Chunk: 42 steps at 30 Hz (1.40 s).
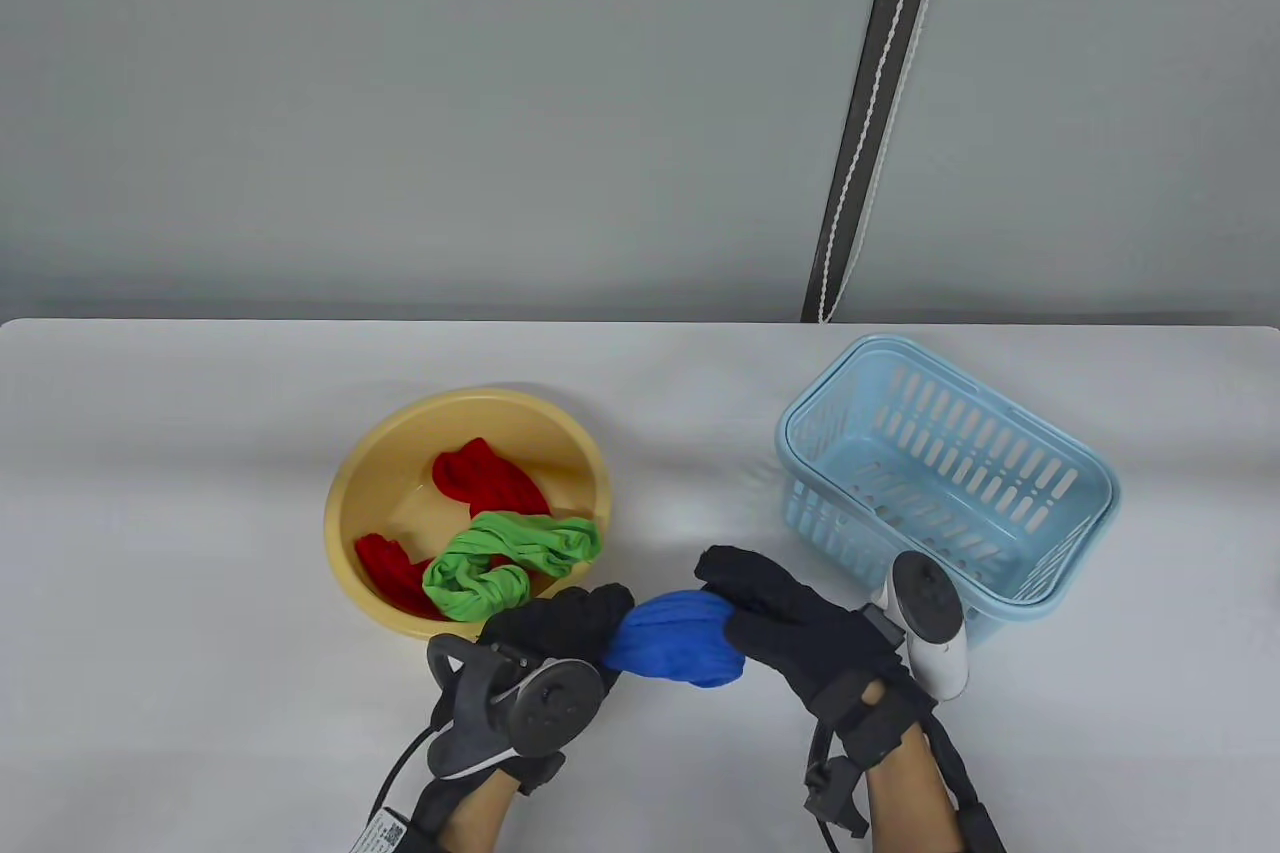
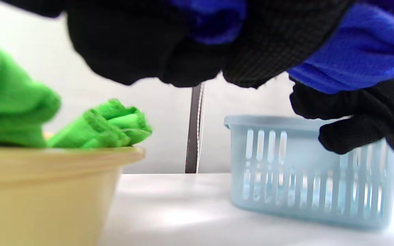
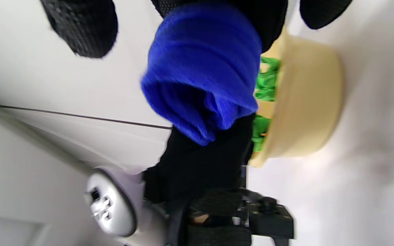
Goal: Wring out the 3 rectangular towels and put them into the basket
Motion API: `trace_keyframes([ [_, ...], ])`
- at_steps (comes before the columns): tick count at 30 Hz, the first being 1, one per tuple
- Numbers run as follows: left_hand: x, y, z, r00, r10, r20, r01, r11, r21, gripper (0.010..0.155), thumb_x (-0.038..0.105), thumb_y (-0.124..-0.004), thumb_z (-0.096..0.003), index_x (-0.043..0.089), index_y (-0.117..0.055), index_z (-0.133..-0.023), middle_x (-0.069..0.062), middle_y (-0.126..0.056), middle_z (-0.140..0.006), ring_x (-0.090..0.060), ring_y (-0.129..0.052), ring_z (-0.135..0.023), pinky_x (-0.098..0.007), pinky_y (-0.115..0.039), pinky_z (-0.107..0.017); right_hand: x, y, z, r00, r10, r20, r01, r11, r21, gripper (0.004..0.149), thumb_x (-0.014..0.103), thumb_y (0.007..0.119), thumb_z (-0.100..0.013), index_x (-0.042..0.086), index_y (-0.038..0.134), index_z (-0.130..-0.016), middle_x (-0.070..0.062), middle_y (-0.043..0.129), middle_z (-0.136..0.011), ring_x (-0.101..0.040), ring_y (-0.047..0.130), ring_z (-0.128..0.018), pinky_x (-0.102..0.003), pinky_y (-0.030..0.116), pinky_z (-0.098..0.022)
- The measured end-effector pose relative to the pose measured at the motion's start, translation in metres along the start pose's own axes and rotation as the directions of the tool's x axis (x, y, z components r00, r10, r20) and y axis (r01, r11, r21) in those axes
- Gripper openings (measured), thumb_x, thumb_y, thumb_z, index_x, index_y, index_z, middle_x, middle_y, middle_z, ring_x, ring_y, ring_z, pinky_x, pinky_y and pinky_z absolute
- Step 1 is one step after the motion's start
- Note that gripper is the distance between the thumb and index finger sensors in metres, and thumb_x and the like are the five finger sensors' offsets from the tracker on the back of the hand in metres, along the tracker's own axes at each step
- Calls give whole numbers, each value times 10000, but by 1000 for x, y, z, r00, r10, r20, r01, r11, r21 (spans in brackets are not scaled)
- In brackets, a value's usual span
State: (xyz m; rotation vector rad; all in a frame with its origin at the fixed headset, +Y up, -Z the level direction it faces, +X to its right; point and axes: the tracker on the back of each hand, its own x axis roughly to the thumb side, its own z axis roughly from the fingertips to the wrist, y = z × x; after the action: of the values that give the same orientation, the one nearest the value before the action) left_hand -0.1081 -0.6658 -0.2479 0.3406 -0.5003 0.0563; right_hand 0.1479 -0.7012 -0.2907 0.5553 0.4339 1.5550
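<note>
blue towel (image 1: 675, 650) bunched, gripped at its ends by left hand (image 1: 560, 628) and right hand (image 1: 800, 623) above tabletop (image 1: 200, 693) | green towel (image 1: 500, 558), red towel (image 1: 490, 483) held in yellow basin (image 1: 345, 503) | basket (image 1: 1090, 478) at right

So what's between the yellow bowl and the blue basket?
In the table view, bare table farther back; nearer the person, the blue towel gripped between the left hand and right hand.
</note>
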Motion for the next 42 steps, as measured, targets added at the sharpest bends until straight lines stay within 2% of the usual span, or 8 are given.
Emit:
trace_keyframes([
  [7,26,-5,0,942,-300,150,297,954,44,419,483,-939,-456,350,-826,-837,41,-1036,-613,-228,-1043,-333,-378,-902,-195,-9,18,-16,950,277,-146,-254,954,157,1069,640,835,-455,38,346,-1190,-404,402,-1174,-704,577,-990,-784,597,-619],
  [10,29,-8,1,928,-334,166,332,942,44,419,480,-941,-451,359,-825,-835,42,-1028,-638,-233,-1042,-368,-386,-905,-223,-21,29,-24,927,317,-198,-265,931,252,1110,615,889,-418,16,341,-1175,-412,587,-1105,-562,898,-811,-654,776,-525],
  [16,27,-13,2,929,-330,169,331,943,22,419,493,-939,-448,350,-831,-828,41,-1025,-644,-232,-1039,-375,-383,-905,-231,-26,48,-36,845,477,-241,-386,857,343,975,466,989,-450,34,469,-1153,-200,878,-889,-363,980,-645,-591,792,-504],
  [19,27,-13,2,934,-325,147,328,945,6,421,507,-940,-448,325,-847,-817,40,-1036,-612,-221,-1037,-335,-368,-903,-205,-24,55,-39,771,584,-254,-511,805,300,727,402,994,-476,79,677,-1045,-131,920,-766,-306,986,-544,-548,820,-451],
  [22,24,-13,1,951,-294,98,297,955,-16,419,518,-940,-450,306,-864,-802,48,-1051,-558,-200,-1034,-276,-347,-901,-165,-14,62,-39,632,738,-237,-709,674,208,574,390,980,-484,153,746,-952,-91,929,-708,-264,983,-483,-505,840,-397],
  [30,20,-19,-5,996,-92,-21,90,992,-85,425,525,-937,-456,231,-907,-762,50,-1075,-433,-165,-1021,-142,-323,-890,-71,-8,67,-31,265,948,-178,-961,245,-128,451,435,929,-488,225,787,-861,-27,935,-595,-185,971,-328,-391,862,-245],
  [36,8,-23,-9,951,251,-183,-281,945,-168,424,513,-933,-465,182,-930,-729,44,-1074,-369,-159,-1006,-84,-321,-878,-27,-3,70,-27,26,985,-169,-951,-27,-307,412,489,875,-512,241,788,-828,-3,934,-551,-168,968,-272,-355,847,-182],
  [42,0,-26,-12,794,538,-282,-595,782,-183,424,520,-904,-487,145,-947,-680,42,-1066,-322,-162,-995,-49,-325,-867,-1,6,66,-23,62,985,-160,-910,-10,-414,384,503,818,-545,242,764,-822,0,924,-534,-164,961,-243,-344,837,-157],
])
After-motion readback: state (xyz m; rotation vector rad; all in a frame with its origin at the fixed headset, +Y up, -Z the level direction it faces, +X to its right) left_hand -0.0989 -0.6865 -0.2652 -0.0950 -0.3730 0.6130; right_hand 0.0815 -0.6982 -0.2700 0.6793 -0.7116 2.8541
